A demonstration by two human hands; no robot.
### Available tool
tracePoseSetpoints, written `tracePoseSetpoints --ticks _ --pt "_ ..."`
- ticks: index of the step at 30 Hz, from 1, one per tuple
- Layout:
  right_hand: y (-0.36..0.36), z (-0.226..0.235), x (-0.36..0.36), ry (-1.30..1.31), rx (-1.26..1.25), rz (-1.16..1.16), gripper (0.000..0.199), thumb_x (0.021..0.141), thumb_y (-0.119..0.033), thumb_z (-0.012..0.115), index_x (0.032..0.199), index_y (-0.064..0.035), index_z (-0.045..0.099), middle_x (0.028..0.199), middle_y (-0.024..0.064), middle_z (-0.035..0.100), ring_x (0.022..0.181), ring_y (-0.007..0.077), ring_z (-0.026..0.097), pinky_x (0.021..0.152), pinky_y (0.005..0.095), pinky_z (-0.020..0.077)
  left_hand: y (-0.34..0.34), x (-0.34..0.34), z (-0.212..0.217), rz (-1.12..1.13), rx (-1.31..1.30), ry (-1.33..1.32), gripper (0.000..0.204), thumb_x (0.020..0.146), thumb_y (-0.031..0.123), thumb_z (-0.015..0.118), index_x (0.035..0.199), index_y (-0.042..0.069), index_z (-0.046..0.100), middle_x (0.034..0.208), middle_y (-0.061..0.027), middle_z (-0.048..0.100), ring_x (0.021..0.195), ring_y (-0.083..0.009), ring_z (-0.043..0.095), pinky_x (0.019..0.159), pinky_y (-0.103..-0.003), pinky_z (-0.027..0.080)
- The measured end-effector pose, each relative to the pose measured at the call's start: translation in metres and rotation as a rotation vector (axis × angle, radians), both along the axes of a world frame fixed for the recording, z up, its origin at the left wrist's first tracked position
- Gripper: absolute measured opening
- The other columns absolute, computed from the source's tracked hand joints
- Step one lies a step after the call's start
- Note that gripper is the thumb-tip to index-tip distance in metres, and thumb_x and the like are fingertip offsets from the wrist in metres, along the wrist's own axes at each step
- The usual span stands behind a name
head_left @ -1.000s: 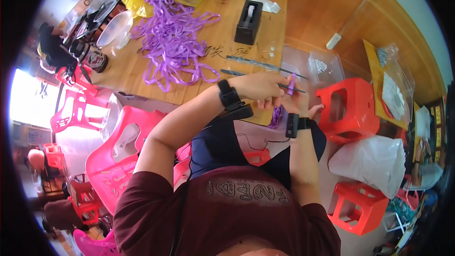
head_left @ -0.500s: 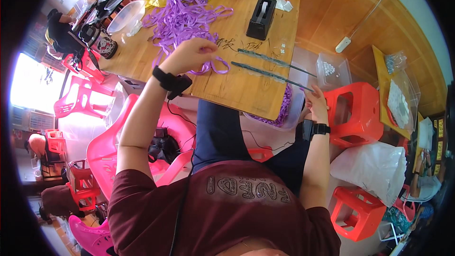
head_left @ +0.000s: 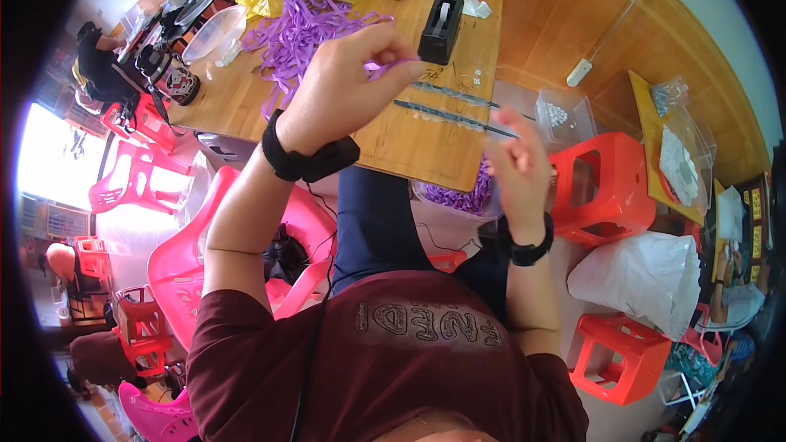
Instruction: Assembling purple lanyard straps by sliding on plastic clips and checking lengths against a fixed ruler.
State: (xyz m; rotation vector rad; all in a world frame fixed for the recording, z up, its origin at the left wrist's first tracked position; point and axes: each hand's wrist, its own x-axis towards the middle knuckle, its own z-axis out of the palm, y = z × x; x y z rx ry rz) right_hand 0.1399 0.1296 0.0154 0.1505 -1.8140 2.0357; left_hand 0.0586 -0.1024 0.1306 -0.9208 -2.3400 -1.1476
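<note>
— So how far along was it?

— From my screen, early, I judged. A big heap of purple ribbons [head_left: 299, 20] lay unsorted on the wooden table [head_left: 409, 139]; a tub of purple pieces [head_left: 467, 196] sat below its edge.

— And the hands?

— The left hand [head_left: 348, 82] was pinched shut on one purple strip [head_left: 391, 67], raised above the table beside the black tape dispenser [head_left: 440, 29]. The right hand [head_left: 517, 160] hung with fingers loose, holding nothing, well apart from the strip.

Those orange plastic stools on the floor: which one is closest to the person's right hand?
The upper orange stool, right beside the right hand near the table's corner. The other orange stool stands lower down, below the white bag.
</note>
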Motion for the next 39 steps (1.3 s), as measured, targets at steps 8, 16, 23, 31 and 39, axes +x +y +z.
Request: tracePoseSetpoints --ticks 8,16,23,31,39 --pt "-0.040 0.037 -0.013 -0.223 0.018 0.289 0.038 0.093 -0.015 0.070 0.127 -0.0034 0.058 0.113 0.0058 0.067 0.065 0.0061 0.058 0.059 0.0210 0.0479 0.024 0.040 0.027 -0.237 0.140 -0.491 0.016 0.092 0.015 0.070 0.098 0.001 0.065 0.073 0.0031 0.059 0.067 -0.0027 0.055 0.057 -0.021 0.043" --pt "-0.043 0.033 -0.004 -0.001 -0.103 0.242 0.027 0.100 -0.021 0.060 0.119 -0.0017 0.063 0.117 0.0109 0.066 0.077 0.0140 0.067 0.067 0.0258 0.0556 0.015 0.034 0.002 -0.254 0.260 -0.658 0.015 0.094 0.016 0.068 0.098 0.002 0.066 0.074 0.0023 0.062 0.065 -0.0027 0.055 0.055 -0.020 0.043" --pt "-0.017 0.016 -0.001 -0.006 -0.362 0.334 0.033 0.101 -0.021 0.059 0.126 -0.0001 0.062 0.118 0.0155 0.068 0.092 0.0194 0.070 0.080 0.0302 0.0565 0.036 0.070 -0.051 -0.294 0.016 -0.073 0.016 0.084 0.014 0.073 0.096 0.003 0.070 0.090 -0.0108 0.072 0.082 -0.0296 0.069 0.072 -0.038 0.054" --pt "0.018 -0.019 0.021 0.038 -0.379 0.114 0.033 0.101 -0.021 0.059 0.125 0.0023 0.059 0.111 0.0191 0.069 0.088 0.0246 0.071 0.082 0.0365 0.0584 -0.060 -0.011 -0.142 0.285 -0.224 0.118 0.025 0.084 0.015 0.068 0.104 0.002 0.070 0.101 -0.0147 0.070 0.100 -0.0333 0.065 0.090 -0.042 0.051" --pt "0.040 -0.022 0.031 0.211 -0.562 -0.065 0.028 0.102 -0.020 0.056 0.122 -0.0003 0.058 0.106 0.0172 0.069 0.090 0.0269 0.070 0.081 0.0373 0.0584 -0.102 -0.042 -0.108 0.366 0.139 -0.199 0.022 0.088 0.015 0.066 0.105 0.002 0.071 0.085 -0.0081 0.070 0.078 -0.0156 0.065 0.070 -0.029 0.051"
